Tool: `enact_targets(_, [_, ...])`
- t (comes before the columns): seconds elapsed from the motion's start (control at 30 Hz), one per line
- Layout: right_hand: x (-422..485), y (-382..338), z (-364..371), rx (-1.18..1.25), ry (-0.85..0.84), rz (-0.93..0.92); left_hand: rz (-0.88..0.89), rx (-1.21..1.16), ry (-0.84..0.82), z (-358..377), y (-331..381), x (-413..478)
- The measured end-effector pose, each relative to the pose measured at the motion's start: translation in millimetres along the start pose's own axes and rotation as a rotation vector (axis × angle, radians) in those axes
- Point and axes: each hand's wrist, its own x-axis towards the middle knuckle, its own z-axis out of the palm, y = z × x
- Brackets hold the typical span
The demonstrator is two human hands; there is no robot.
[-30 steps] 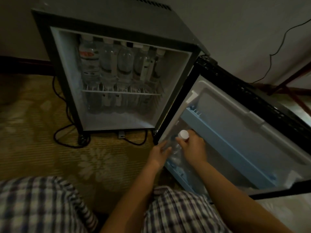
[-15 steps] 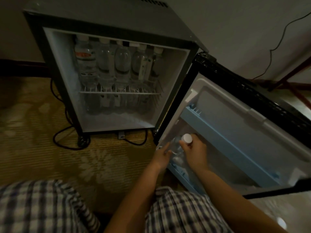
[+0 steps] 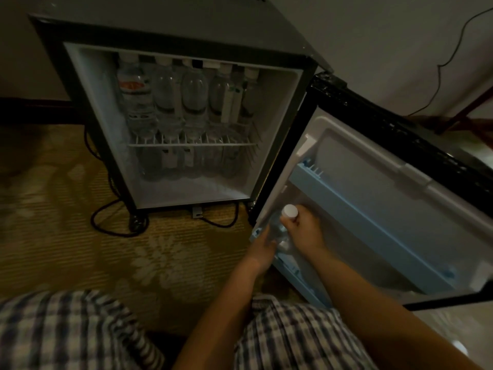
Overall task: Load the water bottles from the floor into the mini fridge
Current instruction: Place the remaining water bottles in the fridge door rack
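A dark grey box-shaped mini fridge stands open on the patterned carpet, its white-lined door swung out to the right. A row of clear plastic bottles fills the white wire shelf. One clear water bottle stands nearly upright, long axis vertical, at the left end of the door's lower pocket, under the pale blue rail. The right hand is nearer, its fingers curled round the neck below the white cap. The left hand presses on the bottle's left side; how far it wraps is unclear. The bottle likely needs seating straight down.
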Motion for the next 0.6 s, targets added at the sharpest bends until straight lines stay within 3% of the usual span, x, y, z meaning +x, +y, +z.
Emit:
enact_targets(0.23, [-6.2, -6.1, -11.4, -0.015, -0.076, 0.015, -0.113, 0.075, 0.095, -15.8, 9.7, -16.6])
enact_targets(0.37, [-34.3, -14.5, -34.2, -0.072, -0.193, 0.028, -0.116, 0.21, 0.028, -24.8, 40.0, -45.0])
enact_targets(0.6, [-95.3, -34.0, -108.6, -0.012, -0.161, -0.124, 0.107, 0.451, -0.12, -17.5, 121.9, -101.4])
